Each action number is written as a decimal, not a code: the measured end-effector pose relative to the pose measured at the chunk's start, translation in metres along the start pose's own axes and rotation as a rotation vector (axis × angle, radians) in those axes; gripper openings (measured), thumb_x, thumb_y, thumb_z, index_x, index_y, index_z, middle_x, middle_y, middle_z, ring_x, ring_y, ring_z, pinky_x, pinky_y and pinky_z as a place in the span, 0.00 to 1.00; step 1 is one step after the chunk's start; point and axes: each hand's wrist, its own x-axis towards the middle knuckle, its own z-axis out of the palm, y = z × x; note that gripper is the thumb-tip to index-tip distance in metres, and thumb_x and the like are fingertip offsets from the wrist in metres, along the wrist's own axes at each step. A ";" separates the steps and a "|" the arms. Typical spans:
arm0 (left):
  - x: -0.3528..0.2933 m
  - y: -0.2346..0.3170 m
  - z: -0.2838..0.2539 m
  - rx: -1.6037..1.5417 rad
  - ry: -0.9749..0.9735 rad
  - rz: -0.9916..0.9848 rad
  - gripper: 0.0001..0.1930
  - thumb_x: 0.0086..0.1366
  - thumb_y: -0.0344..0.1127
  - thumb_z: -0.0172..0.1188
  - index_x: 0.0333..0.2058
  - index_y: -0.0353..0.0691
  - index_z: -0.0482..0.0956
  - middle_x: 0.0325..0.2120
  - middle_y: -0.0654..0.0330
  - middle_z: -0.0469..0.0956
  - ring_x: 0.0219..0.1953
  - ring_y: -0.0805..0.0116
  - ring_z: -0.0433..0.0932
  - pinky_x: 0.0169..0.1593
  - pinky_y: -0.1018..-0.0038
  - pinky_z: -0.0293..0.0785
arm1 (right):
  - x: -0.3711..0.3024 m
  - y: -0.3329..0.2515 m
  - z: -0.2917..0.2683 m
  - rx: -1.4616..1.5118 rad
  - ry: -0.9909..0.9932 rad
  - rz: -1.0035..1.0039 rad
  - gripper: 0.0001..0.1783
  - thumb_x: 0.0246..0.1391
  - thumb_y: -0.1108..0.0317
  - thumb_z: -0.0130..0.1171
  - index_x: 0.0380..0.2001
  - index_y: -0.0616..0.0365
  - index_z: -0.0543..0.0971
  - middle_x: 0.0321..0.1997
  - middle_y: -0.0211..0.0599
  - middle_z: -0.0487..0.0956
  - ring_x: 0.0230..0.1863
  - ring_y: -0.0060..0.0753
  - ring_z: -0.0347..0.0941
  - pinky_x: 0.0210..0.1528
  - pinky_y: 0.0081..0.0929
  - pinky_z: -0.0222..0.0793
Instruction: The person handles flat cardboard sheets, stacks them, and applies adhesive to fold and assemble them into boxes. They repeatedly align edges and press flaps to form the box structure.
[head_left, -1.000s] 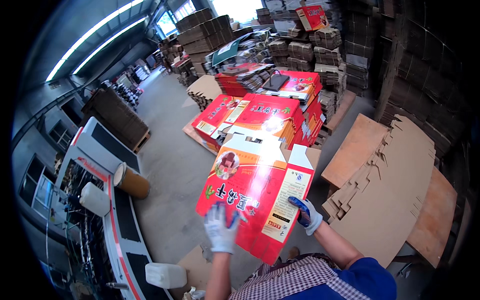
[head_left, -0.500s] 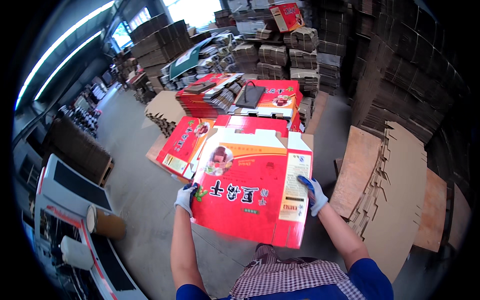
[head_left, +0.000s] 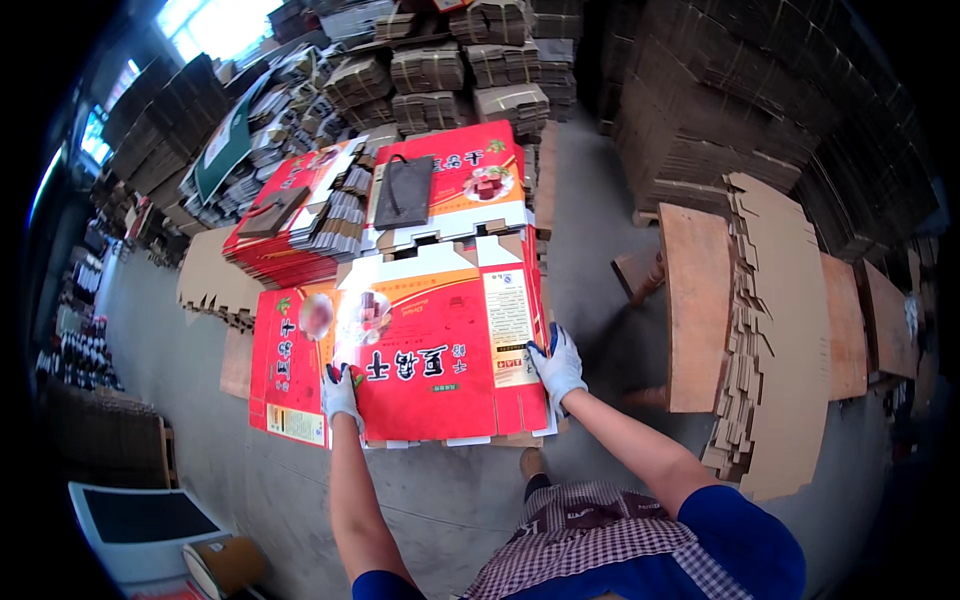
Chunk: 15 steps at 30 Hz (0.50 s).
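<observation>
A flat red printed carton blank [head_left: 440,350] lies on or just above the near part of the stacked blanks, between my two gloved hands. My left hand [head_left: 342,393] grips it at its near left side, fingers partly over the red print. On the opposite side, my right hand [head_left: 558,362] closes around the right edge beside the pale printed panel. Another red carton blank [head_left: 285,360] shows under and to the left of it. The fingertips under the edges are hidden.
Behind stand a stack of red blanks [head_left: 290,225] and another red stack [head_left: 480,160] topped with a dark flat weight [head_left: 405,193]. On the right, brown cardboard sheets [head_left: 785,350] lie beside a wooden board [head_left: 695,310]. A machine [head_left: 150,520] stands at lower left.
My hands have moved the red carton blank away from my body and lowered it onto the near stack. The view has shifted, showing the stacks farther left.
</observation>
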 end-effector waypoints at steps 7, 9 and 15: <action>-0.038 0.003 0.009 0.161 0.153 0.050 0.39 0.68 0.54 0.56 0.70 0.39 0.56 0.67 0.48 0.62 0.68 0.49 0.62 0.69 0.60 0.56 | -0.014 -0.022 0.011 0.164 -0.181 0.096 0.47 0.58 0.44 0.57 0.72 0.58 0.53 0.67 0.55 0.67 0.65 0.55 0.66 0.65 0.42 0.64; -0.036 -0.002 0.013 0.212 0.214 0.095 0.38 0.68 0.55 0.55 0.69 0.40 0.57 0.67 0.48 0.63 0.68 0.51 0.62 0.70 0.60 0.55 | -0.013 -0.018 0.015 0.160 -0.157 0.084 0.47 0.58 0.45 0.58 0.72 0.57 0.53 0.66 0.55 0.69 0.63 0.56 0.68 0.62 0.43 0.66; -0.028 -0.004 0.028 0.608 0.400 0.270 0.35 0.72 0.58 0.45 0.69 0.42 0.59 0.66 0.50 0.64 0.66 0.52 0.65 0.66 0.55 0.60 | -0.015 -0.023 0.017 0.251 -0.138 0.120 0.46 0.57 0.44 0.58 0.70 0.56 0.56 0.59 0.55 0.74 0.58 0.54 0.73 0.56 0.45 0.70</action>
